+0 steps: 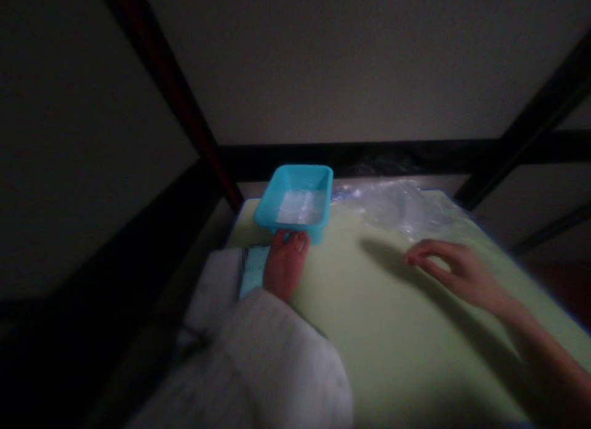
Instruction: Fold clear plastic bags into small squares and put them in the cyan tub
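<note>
A turquoise plastic tray (263, 215) with raised sides stands at the far left of the yellow-green tabletop (369, 330). Flat, clear or whitish plastic packets (301, 206) lie inside it. My left hand (285, 264) is at the tray's near wall, fingers forward and slightly apart; whether they touch the wall is unclear. Over the right part of the table hovers my right hand (457, 270), thumb and forefinger brought together at the tips. Anything between those fingertips is too small or blurred to make out.
Crumpled clear plastic (401, 207) spreads along the table's back right. A light-blue flat item (253, 270) lies left of my left hand, partly covered by my pale sleeve (286, 355). Behind the table rises a grey wall (351, 66) with dark beams.
</note>
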A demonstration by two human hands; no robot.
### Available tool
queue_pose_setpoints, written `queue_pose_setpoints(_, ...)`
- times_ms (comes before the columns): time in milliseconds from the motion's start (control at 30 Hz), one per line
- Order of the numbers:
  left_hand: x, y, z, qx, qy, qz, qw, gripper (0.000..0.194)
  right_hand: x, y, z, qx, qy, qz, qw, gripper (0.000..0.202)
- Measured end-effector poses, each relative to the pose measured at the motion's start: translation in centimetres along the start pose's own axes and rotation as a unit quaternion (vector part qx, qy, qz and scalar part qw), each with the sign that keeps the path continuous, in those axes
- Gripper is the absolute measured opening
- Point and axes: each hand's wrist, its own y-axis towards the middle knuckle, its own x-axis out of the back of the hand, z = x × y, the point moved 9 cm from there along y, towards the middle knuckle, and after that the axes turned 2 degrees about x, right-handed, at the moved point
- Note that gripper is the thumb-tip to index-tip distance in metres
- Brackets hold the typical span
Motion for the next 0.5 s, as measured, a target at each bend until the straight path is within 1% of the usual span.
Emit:
queue_pose_setpoints(133,-0.8,-0.1,0.0,0.012,-0.032,0.027,0.999,0.017,-0.5,0.3,-0.6,0.000,0.006,-0.001,1.000,0.023)
queue_pose_setpoints(267,-1.0,0.0,0.0,0.012,-0.047,0.035,0.998,0.018,-1.3,0.9,-0.7,0.022,-0.001,0.014,1.000,0.022)
queue_pose_setpoints(433,-0.9,0.1,0.0,0.012,-0.062,0.031,0.998,0.021,-3.6,1.6,0.0,0.093,-0.084,0.084,0.989,0.021)
queue_pose_setpoints(500,-0.9,0.0,0.0,0.010,-0.063,0.028,0.998,0.023,-4.5,1.8,-0.1,0.108,-0.123,0.102,0.981,0.023)
